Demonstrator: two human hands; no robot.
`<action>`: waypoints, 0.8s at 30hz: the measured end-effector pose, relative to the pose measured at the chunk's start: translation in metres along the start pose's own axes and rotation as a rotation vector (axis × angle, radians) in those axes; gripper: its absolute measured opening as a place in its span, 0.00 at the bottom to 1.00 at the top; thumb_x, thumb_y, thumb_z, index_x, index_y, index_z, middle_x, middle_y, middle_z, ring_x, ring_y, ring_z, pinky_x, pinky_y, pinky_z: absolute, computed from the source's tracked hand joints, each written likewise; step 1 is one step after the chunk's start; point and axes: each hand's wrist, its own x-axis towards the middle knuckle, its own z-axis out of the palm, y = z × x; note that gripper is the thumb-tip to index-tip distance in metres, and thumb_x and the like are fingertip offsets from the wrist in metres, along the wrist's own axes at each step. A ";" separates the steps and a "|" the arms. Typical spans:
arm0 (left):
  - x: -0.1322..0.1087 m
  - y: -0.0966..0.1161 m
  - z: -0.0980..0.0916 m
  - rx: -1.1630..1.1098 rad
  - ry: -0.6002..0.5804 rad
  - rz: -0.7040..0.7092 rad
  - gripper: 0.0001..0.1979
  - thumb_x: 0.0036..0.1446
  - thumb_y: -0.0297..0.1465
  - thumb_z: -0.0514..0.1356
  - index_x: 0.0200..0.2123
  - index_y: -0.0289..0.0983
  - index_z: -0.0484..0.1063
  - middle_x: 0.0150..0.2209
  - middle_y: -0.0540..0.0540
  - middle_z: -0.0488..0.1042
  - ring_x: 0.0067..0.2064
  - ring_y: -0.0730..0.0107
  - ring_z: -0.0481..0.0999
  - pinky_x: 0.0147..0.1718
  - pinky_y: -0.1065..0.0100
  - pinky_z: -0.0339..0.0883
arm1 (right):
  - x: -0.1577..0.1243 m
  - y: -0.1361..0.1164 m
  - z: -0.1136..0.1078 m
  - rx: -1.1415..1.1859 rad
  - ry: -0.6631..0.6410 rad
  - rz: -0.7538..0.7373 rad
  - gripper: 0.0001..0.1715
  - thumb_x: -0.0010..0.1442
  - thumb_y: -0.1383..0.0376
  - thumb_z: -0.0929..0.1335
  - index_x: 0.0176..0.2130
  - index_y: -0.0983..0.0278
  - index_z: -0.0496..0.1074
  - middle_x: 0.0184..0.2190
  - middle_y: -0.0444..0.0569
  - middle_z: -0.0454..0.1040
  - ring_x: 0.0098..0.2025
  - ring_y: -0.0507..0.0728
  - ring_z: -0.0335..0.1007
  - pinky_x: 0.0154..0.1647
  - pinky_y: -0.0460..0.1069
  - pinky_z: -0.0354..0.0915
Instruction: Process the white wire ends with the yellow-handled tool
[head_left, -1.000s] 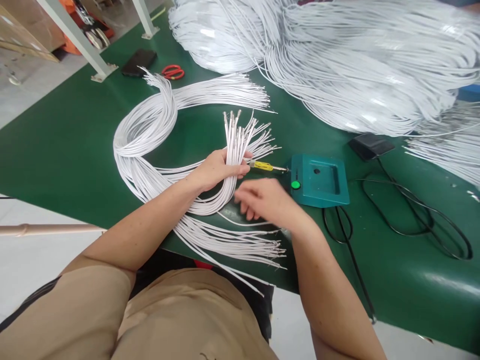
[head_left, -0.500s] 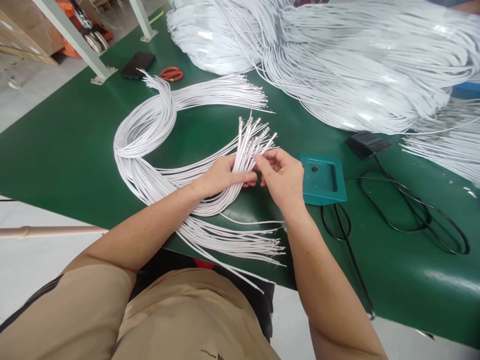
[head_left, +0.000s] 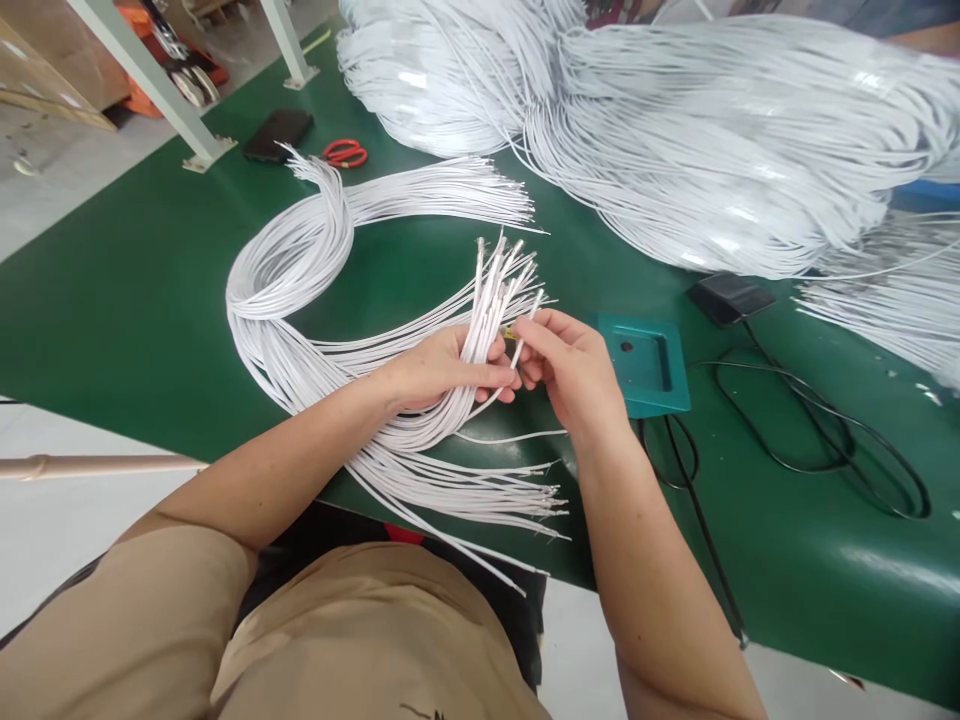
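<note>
My left hand (head_left: 457, 368) is closed round a bunch of white cables (head_left: 486, 310), their bare ends pointing up and away from me. Between the thumb and fingers of my right hand (head_left: 564, 362) is a single white cable (head_left: 519, 345), held slightly apart from the bunch on its right side. A small yellow bit shows by the right fingertips; I cannot make out what it is. The held cables curve out of a larger looped bundle of white cables (head_left: 259, 270) on the green table (head_left: 135, 300). More loose cable ends (head_left: 517, 495) lie just in front of me.
A teal tray (head_left: 645, 405) stands right of my right hand, with a black pedal-like box (head_left: 729, 298) and black cord (head_left: 817, 455) beyond. Large heaps of white cable (head_left: 697, 150) fill the back. Red-handled scissors (head_left: 345, 153) and a dark flat object (head_left: 277, 135) lie back left.
My right hand has moved slightly right and down, drawing one cable apart from the bunch. My left hand keeps its hold on the rest.
</note>
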 end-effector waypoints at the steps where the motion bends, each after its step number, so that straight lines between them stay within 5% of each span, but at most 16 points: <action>1: -0.001 0.000 0.001 -0.016 -0.026 -0.031 0.17 0.47 0.30 0.70 0.26 0.34 0.61 0.29 0.47 0.76 0.29 0.71 0.79 0.23 0.75 0.62 | 0.001 0.001 -0.001 0.037 0.009 -0.008 0.16 0.50 0.58 0.76 0.24 0.64 0.69 0.18 0.38 0.65 0.17 0.45 0.55 0.17 0.43 0.55; 7: 0.004 0.000 -0.004 -0.163 0.047 -0.085 0.16 0.45 0.28 0.71 0.28 0.32 0.65 0.38 0.43 0.79 0.36 0.72 0.80 0.33 0.74 0.69 | 0.004 0.006 -0.003 0.060 0.054 -0.028 0.19 0.47 0.56 0.77 0.23 0.62 0.68 0.17 0.37 0.62 0.19 0.45 0.54 0.19 0.43 0.54; 10: 0.008 -0.001 -0.008 -0.244 0.122 -0.059 0.15 0.44 0.29 0.72 0.30 0.32 0.69 0.32 0.49 0.76 0.37 0.75 0.79 0.38 0.73 0.71 | 0.002 0.007 0.002 -0.005 0.003 -0.023 0.16 0.47 0.58 0.77 0.23 0.63 0.71 0.18 0.38 0.64 0.21 0.45 0.55 0.22 0.43 0.54; 15: 0.010 -0.003 -0.008 -0.113 0.107 0.037 0.17 0.42 0.32 0.73 0.27 0.32 0.68 0.27 0.49 0.73 0.31 0.78 0.75 0.26 0.77 0.61 | 0.000 0.011 0.008 -0.036 -0.038 -0.007 0.13 0.49 0.57 0.76 0.25 0.63 0.75 0.21 0.41 0.70 0.24 0.47 0.59 0.23 0.45 0.55; 24: 0.012 -0.005 -0.006 0.027 0.239 0.122 0.21 0.43 0.32 0.72 0.25 0.35 0.60 0.27 0.51 0.72 0.31 0.76 0.76 0.24 0.76 0.59 | 0.007 0.015 0.006 0.049 0.202 -0.165 0.21 0.55 0.46 0.71 0.32 0.62 0.74 0.27 0.43 0.69 0.23 0.47 0.58 0.26 0.46 0.63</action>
